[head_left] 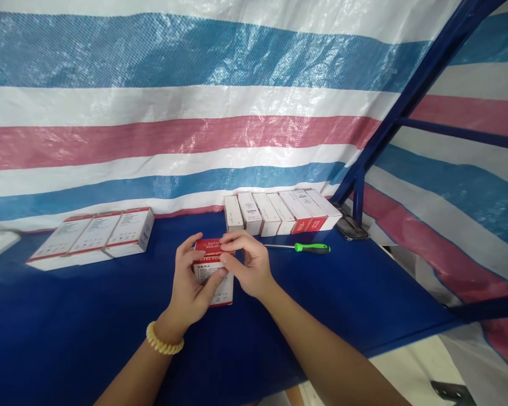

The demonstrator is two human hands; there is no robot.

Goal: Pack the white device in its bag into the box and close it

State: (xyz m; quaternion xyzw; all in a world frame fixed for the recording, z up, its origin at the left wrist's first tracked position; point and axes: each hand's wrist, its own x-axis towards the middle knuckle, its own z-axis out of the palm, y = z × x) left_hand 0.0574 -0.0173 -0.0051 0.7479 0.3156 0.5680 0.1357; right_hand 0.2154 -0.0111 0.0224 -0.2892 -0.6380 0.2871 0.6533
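Note:
A small red and white cardboard box (pixel 225 290) with printed text stands on the blue table in front of me. My left hand (pixel 191 282) grips it from the left, thumb across the printed front and fingers along the far left side. At the upper right edge, my right hand (pixel 250 262) has its thumb and fingers pinched on the red top flap. Part of the top and the box's left side are hidden behind my fingers. A yellow coiled band (pixel 164 340) circles my left wrist.
Three white and red boxes (pixel 97 232) lie at the back left. Several upright boxes (pixel 275 213) stand in a row at the back, beside a phone (pixel 350 225). A green-handled screwdriver (pixel 312 247) lies before them. Striped sheeting (pixel 173 138) hangs behind.

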